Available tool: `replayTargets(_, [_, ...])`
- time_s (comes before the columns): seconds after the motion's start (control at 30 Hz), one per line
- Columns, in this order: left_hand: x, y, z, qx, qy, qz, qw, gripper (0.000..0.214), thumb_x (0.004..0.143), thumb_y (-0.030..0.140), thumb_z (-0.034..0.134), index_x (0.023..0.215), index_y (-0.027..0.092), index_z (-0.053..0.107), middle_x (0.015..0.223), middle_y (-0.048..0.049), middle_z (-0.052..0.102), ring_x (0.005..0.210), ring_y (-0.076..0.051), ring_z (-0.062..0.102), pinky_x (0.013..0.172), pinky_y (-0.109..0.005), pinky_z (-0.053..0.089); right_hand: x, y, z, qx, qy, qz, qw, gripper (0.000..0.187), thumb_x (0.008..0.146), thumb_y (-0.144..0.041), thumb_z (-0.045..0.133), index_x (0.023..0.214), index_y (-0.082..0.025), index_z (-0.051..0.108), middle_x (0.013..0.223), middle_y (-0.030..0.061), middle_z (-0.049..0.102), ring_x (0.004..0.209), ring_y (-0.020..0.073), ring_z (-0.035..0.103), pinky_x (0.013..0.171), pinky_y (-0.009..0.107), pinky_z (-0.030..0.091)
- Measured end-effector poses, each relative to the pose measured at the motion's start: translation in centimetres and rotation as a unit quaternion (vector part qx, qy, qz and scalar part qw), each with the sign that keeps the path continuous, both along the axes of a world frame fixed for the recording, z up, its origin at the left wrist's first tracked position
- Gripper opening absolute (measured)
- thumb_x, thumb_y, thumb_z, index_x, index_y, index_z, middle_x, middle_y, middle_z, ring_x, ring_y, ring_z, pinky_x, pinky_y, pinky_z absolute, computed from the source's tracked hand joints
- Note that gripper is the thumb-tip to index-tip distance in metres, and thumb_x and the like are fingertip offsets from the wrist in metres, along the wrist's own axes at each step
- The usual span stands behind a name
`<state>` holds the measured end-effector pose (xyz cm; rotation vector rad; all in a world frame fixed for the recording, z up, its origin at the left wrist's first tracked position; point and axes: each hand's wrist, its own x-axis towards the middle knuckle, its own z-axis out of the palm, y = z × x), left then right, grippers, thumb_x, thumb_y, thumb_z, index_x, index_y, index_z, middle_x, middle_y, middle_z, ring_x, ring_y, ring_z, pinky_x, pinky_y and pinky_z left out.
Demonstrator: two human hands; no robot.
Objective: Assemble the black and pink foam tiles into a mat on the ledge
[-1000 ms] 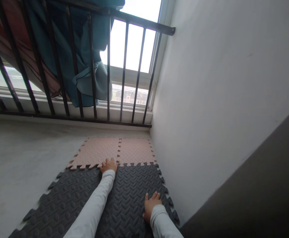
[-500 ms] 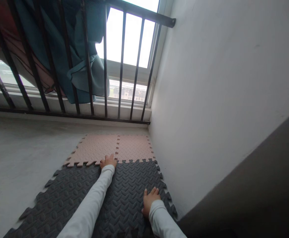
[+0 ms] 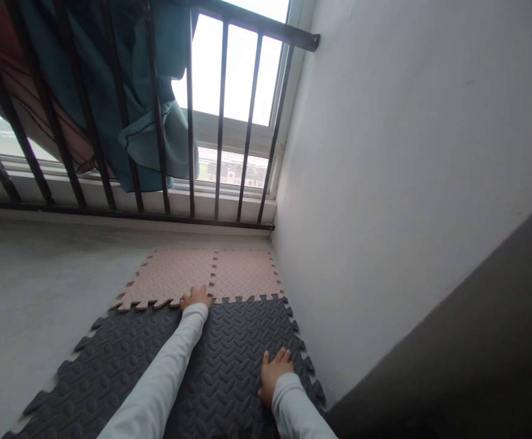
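Observation:
Pink foam floor tiles lie side by side at the far end: a left one [image 3: 169, 271] and a right one [image 3: 246, 273]. Dark grey interlocking foam mats, a left one [image 3: 110, 360] and a right one [image 3: 242, 335], cover the floor nearer to me. My left hand [image 3: 195, 297] rests, fingers spread, on the seam where the left pink tile meets the grey mats. Left of this hand, the pink edge teeth sit slightly raised over the grey mat. My right hand [image 3: 275, 373] lies open on the right grey mat, holding nothing.
A white wall [image 3: 384, 183] runs along the right side of the mats. Behind the pink tiles stands a black metal railing [image 3: 156, 216] before a window, with blue and reddish cloth [image 3: 142, 140] hanging there. Bare concrete floor [image 3: 32, 292] extends on the left.
The view has shifted slightly. My left hand stays at the seam between pink and grey, and my right hand keeps its place on the grey mat.

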<state>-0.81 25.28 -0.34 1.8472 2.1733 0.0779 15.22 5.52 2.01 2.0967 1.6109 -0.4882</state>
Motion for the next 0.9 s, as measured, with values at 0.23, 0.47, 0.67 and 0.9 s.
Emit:
replayTargets(0.23, [0.0,0.3,-0.4,-0.014,-0.021,0.022,0.999,0.044,0.074,0.047,0.034,0.115,0.039,0.046,0.119,-0.0110,0.042,0.105,-0.035,0.042,0.080,-0.049,0.031,-0.1,0.2,0.2,-0.007,0.001,-0.006,1.000,0.088,0.058,-0.036,0.065,0.131,-0.009,0.025,0.132,0.0322,0.023,0.121,0.0426,0.024,0.086,0.062,0.029])
replayTargets(0.47, [0.3,0.0,-1.4,-0.008,0.012,-0.006,1.000,0.043,0.080,0.040,0.023,0.119,0.044,0.041,0.121,-0.0100,0.041,0.108,-0.033,0.040,0.082,-0.046,0.027,-0.3,0.2,0.6,-0.016,-0.007,-0.008,1.000,0.086,0.058,-0.033,0.064,0.131,-0.010,0.026,0.132,0.0319,0.024,0.120,0.0432,0.024,0.085,0.060,0.030])
replayTargets(0.67, [0.5,0.1,-1.0,-0.011,0.051,-0.013,0.999,0.041,0.080,0.039,0.026,0.117,0.043,0.044,0.118,-0.0098,0.044,0.105,-0.032,0.041,0.081,-0.047,0.026,-0.2,0.1,0.7,-0.009,-0.006,-0.001,1.000,0.087,0.057,-0.037,0.064,0.131,-0.011,0.026,0.132,0.0309,0.025,0.121,0.0430,0.024,0.085,0.061,0.030])
replayTargets(0.9, [0.9,0.2,-1.6,0.028,0.115,-0.085,0.989,0.048,0.080,0.017,0.023,0.119,0.031,0.046,0.132,-0.0108,0.036,0.118,-0.028,0.030,0.088,-0.052,0.024,-0.3,0.2,1.2,-0.025,0.002,-0.009,1.000,0.090,0.057,-0.034,0.066,0.132,-0.010,0.024,0.132,0.0321,0.022,0.121,0.0431,0.022,0.087,0.059,0.030])
